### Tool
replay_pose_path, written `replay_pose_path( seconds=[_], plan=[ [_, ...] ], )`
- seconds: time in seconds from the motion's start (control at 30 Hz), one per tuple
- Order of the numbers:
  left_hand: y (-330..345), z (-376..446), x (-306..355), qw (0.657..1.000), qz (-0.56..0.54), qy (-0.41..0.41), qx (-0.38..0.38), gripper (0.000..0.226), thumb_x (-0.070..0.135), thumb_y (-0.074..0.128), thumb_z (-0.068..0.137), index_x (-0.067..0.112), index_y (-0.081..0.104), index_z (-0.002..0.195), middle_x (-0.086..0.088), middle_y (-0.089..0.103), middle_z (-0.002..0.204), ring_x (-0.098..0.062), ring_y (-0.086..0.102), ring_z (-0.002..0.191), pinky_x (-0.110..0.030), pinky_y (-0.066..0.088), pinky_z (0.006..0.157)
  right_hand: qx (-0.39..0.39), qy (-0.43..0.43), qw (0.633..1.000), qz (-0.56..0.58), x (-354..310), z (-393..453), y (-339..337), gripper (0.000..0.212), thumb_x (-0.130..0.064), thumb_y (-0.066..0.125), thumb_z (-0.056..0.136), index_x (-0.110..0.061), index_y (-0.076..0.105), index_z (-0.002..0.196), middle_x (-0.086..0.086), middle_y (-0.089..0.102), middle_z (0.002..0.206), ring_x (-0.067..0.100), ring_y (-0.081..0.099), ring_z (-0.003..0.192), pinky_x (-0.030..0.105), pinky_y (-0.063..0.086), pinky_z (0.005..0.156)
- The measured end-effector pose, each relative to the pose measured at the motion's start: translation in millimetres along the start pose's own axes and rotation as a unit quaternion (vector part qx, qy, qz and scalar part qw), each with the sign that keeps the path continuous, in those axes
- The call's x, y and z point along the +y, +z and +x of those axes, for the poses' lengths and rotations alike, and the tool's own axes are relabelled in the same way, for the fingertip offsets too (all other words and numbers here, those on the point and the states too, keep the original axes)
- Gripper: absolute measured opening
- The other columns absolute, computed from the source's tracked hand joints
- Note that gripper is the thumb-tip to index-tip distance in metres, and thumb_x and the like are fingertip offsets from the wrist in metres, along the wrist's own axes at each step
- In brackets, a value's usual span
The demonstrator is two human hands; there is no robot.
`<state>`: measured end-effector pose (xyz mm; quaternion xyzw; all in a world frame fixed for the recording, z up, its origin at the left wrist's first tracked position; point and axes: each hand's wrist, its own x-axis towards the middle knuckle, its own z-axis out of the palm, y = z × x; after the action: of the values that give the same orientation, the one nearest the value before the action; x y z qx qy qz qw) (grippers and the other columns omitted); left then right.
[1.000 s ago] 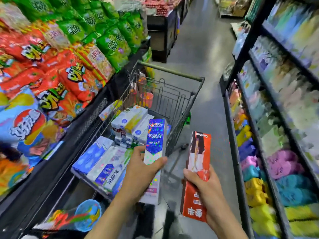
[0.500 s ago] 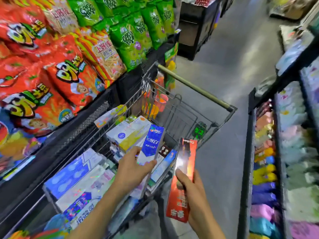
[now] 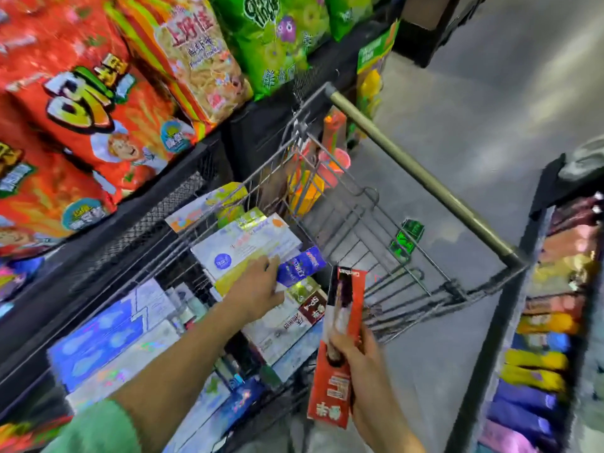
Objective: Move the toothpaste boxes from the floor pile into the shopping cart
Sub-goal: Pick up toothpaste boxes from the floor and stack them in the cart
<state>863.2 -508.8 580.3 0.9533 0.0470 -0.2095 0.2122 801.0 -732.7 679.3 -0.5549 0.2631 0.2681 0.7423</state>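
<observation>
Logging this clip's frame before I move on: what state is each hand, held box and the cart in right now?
Left hand: over the cart, fingers on the blue holographic toothpaste box, grip loose.
Blue holographic toothpaste box: lying atop boxes in the cart.
Right hand: grip closed round the red toothpaste box.
Red toothpaste box: upright, outside the cart.
Grey wire shopping cart: partly filled with boxes.

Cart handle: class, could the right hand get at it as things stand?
Probably not yet: the right hand grips the red box, though nothing blocks the cart handle beyond it.
</observation>
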Motion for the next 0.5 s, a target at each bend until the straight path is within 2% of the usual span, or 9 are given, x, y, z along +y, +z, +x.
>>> replay_pose_path(
  seconds=[0.07, 0.2, 0.27, 0.37, 0.43, 0.5],
  plan=[
    [9.3, 10.3, -2.2, 0.999, 0.051, 0.003, -0.008, 0.084, 0.042, 0.060, 0.095, 0.005, 0.015, 0.156, -0.018, 0.038, 0.131, -0.036, 0.038, 0.123, -0.045, 0.042, 0.100, -0.006, 0.009, 1.000, -0.013, -1.6, 15.1, -5.4, 0.056, -0.018, 0.087, 0.064, -0.006, 0.061, 0.113, 0.010, 0.060, 0.071, 0.022, 0.056, 0.064, 0.035, 0.049, 0.063],
    [23.6, 23.5, -2.8, 0.997, 0.074, -0.028, -0.004, 0.079, 0.042, 0.055, 0.099, 0.000, 0.018, 0.155, -0.022, 0.037, 0.138, -0.038, 0.036, 0.127, -0.044, 0.038, 0.101, -0.024, 0.028, 0.999, -0.019, -7.3, 36.1, -12.3, 0.054, -0.021, 0.089, 0.062, -0.004, 0.060, 0.105, 0.010, 0.058, 0.070, 0.022, 0.055, 0.065, 0.039, 0.046, 0.068],
    [29.4, 25.5, -4.4, 0.996, 0.079, -0.036, 0.013, 0.081, 0.042, 0.060, 0.096, -0.006, 0.025, 0.152, -0.027, 0.043, 0.134, -0.042, 0.043, 0.120, -0.046, 0.042, 0.098, -0.030, 0.034, 0.999, -0.024, -5.1, 45.1, -16.8, 0.048, -0.018, 0.085, 0.069, -0.005, 0.059, 0.106, 0.009, 0.060, 0.072, 0.019, 0.056, 0.065, 0.035, 0.047, 0.066],
    [39.1, 25.4, -11.9, 0.988, 0.150, -0.026, 0.023, 0.083, 0.044, 0.080, 0.080, -0.011, 0.051, 0.135, -0.027, 0.060, 0.110, -0.041, 0.058, 0.093, -0.045, 0.054, 0.074, -0.044, 0.063, 0.997, -0.011, -0.4, 53.2, -17.3, 0.032, -0.007, 0.069, 0.085, -0.001, 0.055, 0.113, 0.010, 0.055, 0.069, 0.017, 0.053, 0.059, 0.027, 0.046, 0.057],
    [43.3, 24.9, -14.8, 0.983, 0.175, -0.029, 0.043, 0.081, 0.046, 0.080, 0.079, -0.008, 0.054, 0.134, -0.023, 0.061, 0.107, -0.037, 0.058, 0.092, -0.043, 0.053, 0.071, -0.038, 0.074, 0.996, -0.015, 4.0, 59.2, -14.8, 0.026, -0.005, 0.065, 0.089, -0.002, 0.058, 0.113, 0.009, 0.059, 0.072, 0.016, 0.055, 0.059, 0.024, 0.046, 0.053],
    [43.8, 22.9, -16.9, 0.979, 0.194, -0.024, 0.061, 0.077, 0.049, 0.074, 0.084, -0.002, 0.053, 0.137, -0.020, 0.060, 0.111, -0.037, 0.057, 0.098, -0.045, 0.051, 0.076, -0.021, 0.069, 0.997, -0.030, 9.2, 67.2, -12.7, 0.026, -0.008, 0.068, 0.088, -0.004, 0.063, 0.113, 0.008, 0.069, 0.085, 0.016, 0.063, 0.068, 0.024, 0.049, 0.057]
  ],
)
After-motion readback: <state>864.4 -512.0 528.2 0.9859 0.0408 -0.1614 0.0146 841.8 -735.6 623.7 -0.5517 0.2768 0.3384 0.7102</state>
